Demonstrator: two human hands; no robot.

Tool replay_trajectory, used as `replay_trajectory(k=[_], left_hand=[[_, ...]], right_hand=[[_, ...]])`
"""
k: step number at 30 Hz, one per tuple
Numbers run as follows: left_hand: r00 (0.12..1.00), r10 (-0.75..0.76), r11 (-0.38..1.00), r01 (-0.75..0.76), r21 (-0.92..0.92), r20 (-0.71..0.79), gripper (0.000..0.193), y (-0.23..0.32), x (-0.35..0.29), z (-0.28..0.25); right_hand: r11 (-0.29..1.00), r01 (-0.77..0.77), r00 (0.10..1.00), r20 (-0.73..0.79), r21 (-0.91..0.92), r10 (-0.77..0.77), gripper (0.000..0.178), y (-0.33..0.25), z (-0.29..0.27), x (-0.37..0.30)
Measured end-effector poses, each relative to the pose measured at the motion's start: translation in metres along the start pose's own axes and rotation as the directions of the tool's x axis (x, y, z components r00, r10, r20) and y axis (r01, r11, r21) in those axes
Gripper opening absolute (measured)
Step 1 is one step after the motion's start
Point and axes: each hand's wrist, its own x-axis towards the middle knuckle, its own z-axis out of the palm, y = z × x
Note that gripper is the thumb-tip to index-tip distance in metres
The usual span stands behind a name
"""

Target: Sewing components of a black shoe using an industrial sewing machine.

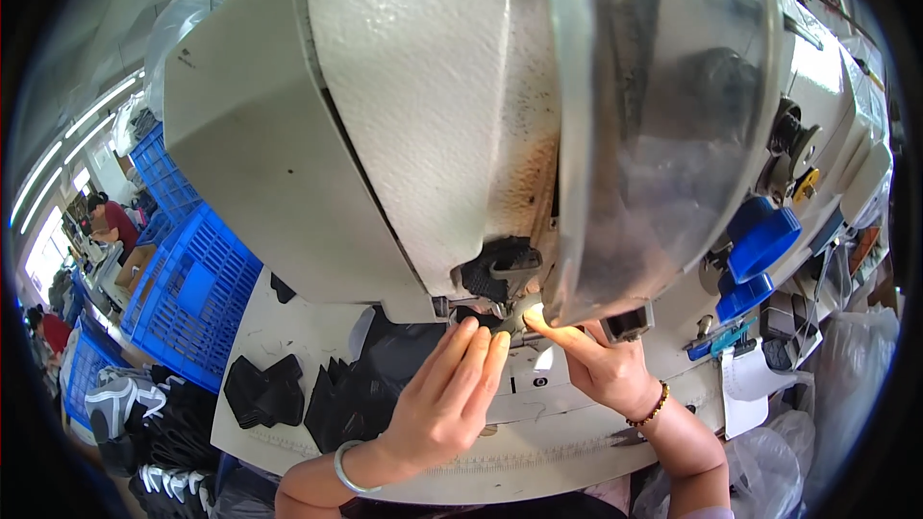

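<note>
A large white sewing machine (413, 96) fills the middle of the view. Under its head, by the needle area, lies a small grey-green fabric strip (517, 319). My left hand (447, 399), with a pale bangle at the wrist, has its fingers stretched out side by side, their tips at the strip's left end. From the other side, my right hand (611, 370), wearing a beaded bracelet, presses its index finger on the strip; the other fingers are curled and partly hidden. Black cut fabric pieces (346, 404) lie in a stack left of my left hand.
More black pieces (264, 391) sit near the left edge of the white table (558, 481). Blue plastic crates (197, 288) stand beyond that edge, above piled black-and-grey items (144, 413). Blue knobs (760, 240) are at right. A co-worker (115, 223) sits far left.
</note>
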Motion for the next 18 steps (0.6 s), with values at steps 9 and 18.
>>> replay_trajectory(k=[9, 18], left_hand=[[0.999, -0.016, 0.997, 0.013, -0.072, -0.035, 0.03, -0.007, 0.002, -0.001], [0.998, 0.063, 0.996, -0.065, -0.056, -0.021, 0.03, -0.014, 0.003, -0.004]], right_hand=[[1.0, -0.001, 1.0, 0.01, -0.017, 0.001, 0.056, -0.003, -0.003, 0.003], [0.993, -0.065, 0.995, 0.072, -0.097, 0.073, 0.064, -0.005, 0.0, -0.008]])
